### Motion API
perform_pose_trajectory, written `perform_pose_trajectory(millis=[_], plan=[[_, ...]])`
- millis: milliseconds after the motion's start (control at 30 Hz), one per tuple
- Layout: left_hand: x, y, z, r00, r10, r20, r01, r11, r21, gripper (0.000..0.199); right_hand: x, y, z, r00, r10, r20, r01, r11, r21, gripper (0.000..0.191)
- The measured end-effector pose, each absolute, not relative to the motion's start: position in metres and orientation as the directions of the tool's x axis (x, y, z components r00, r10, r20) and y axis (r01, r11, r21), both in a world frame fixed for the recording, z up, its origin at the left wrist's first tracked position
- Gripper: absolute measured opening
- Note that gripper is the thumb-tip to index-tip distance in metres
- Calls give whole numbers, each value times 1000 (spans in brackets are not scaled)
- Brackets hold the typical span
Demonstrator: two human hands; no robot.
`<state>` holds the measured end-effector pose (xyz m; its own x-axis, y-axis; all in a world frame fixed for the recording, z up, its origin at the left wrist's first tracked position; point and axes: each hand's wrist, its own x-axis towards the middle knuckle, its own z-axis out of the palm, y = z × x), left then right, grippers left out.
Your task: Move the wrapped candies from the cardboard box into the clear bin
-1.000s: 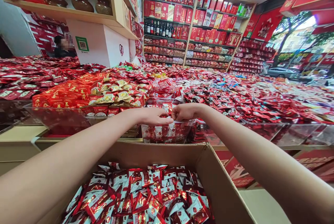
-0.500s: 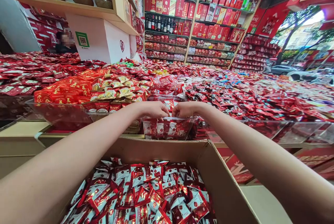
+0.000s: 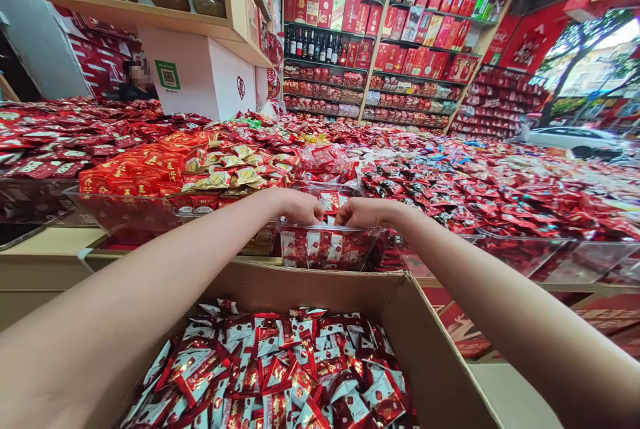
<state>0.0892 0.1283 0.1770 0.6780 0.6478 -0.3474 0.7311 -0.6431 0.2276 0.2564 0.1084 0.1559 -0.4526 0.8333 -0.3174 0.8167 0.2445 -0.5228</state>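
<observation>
My left hand [image 3: 305, 207] and my right hand [image 3: 365, 212] reach over the front rim of a clear plastic bin [image 3: 333, 256]. Both have their fingers curled down inside it, knuckles facing each other with a small gap between. Red-and-white wrapped candies [image 3: 331, 201] show in that gap and through the bin's front wall. What the fingertips pinch is hidden. Below my forearms stands an open cardboard box [image 3: 430, 336], holding many similar red-and-white wrapped candies [image 3: 295, 369].
Gold durian packets [image 3: 235, 166] and red-orange packets [image 3: 140, 162] fill bins to the left. Heaps of red packets [image 3: 475, 189] spread to the right. A white pillar [image 3: 190, 82] and bottle shelves [image 3: 325, 36] stand behind. A person [image 3: 137, 79] is at the far left.
The view has turned slightly left, so everything sits a little further right. Both hands stay at the bin, their fingers still curled inside it.
</observation>
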Motion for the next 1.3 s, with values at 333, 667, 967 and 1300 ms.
perform_pose_trajectory(millis=[333, 667, 967, 1300], plan=[[92, 136, 171, 717, 578, -391, 698, -588, 410, 33, 259, 111, 150, -453, 857, -245, 799, 269, -538, 22], [100, 133, 157, 744, 594, -306, 658, -569, 494, 32, 260, 100, 151, -426, 897, 117, 715, 413, -565, 20], [105, 133, 154, 741, 610, -280, 658, -576, 486, 32, 245, 10, 112, -712, 669, -215, 665, 543, -513, 17], [103, 134, 157, 718, 627, -302, 679, -536, 501, 33, 206, 28, -31, -451, 750, -485, 851, 525, 21, 41]])
